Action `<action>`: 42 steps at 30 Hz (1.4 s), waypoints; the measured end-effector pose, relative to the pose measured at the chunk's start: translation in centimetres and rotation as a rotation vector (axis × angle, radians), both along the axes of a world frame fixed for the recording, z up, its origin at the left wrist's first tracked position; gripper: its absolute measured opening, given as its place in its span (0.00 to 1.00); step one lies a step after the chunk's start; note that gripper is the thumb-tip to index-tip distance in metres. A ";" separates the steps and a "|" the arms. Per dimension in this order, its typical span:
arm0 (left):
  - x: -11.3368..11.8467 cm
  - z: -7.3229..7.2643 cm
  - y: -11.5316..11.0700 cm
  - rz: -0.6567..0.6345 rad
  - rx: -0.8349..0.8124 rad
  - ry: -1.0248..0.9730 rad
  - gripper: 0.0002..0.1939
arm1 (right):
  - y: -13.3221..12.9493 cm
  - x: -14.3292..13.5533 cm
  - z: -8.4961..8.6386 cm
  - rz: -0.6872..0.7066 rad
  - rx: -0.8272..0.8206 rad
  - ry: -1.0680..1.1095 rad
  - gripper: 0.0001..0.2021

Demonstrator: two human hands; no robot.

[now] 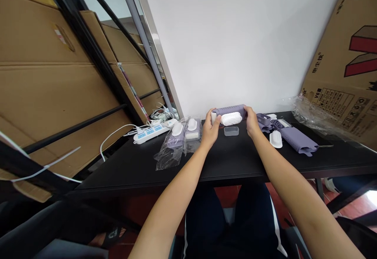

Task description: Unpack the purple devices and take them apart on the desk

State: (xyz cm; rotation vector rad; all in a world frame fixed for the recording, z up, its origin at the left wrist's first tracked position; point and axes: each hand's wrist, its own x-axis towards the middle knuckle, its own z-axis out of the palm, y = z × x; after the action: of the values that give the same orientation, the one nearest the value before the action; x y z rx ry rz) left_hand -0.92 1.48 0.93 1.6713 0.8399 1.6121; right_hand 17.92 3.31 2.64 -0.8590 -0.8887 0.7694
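Between my two hands is a purple perforated plastic holder [231, 110], long and lying sideways, near the back of the black table. My left hand [210, 130] closes around its left end, with a small white piece [213, 117] by the fingers. The right end is gripped by my right hand [251, 122]. A white bristled brush [231, 118] shows in front of the holder; whether it is attached cannot be told. Just below stands a small clear plastic box [231, 131].
Two bagged purple-and-white sets [177, 135] lie left, beside a white power strip [151, 134] with cables. On the right are another purple holder [299, 140], a white brush [275, 139] and a purple tray [263, 119]. Clear plastic film [312, 113] lies against a large carton [344, 66].
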 end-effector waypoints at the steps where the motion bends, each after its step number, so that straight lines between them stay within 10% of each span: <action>1: -0.1 0.0 -0.1 0.048 0.065 0.051 0.26 | -0.2 0.2 0.1 -0.101 0.071 -0.132 0.09; 6: -0.2 -0.5 0.3 0.236 0.397 0.240 0.26 | -2.4 -0.6 1.2 -0.439 0.423 -0.809 0.17; 16: -1.6 -0.7 1.4 0.372 0.560 0.522 0.21 | -2.3 -2.9 0.0 -0.271 0.412 -1.287 0.18; 25: -1.5 -1.0 1.7 0.267 0.419 0.653 0.19 | -2.2 -3.2 -0.4 -0.206 0.110 -1.420 0.17; 42: -1.1 -0.8 1.2 0.337 0.425 0.779 0.17 | -2.1 -3.3 -0.3 -0.197 0.070 -1.376 0.16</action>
State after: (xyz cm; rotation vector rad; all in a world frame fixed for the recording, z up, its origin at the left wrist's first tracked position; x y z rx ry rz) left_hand -2.04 2.66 0.12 2.6589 1.2625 1.3960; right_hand 14.60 1.21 2.38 -1.3841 -1.9605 -0.1542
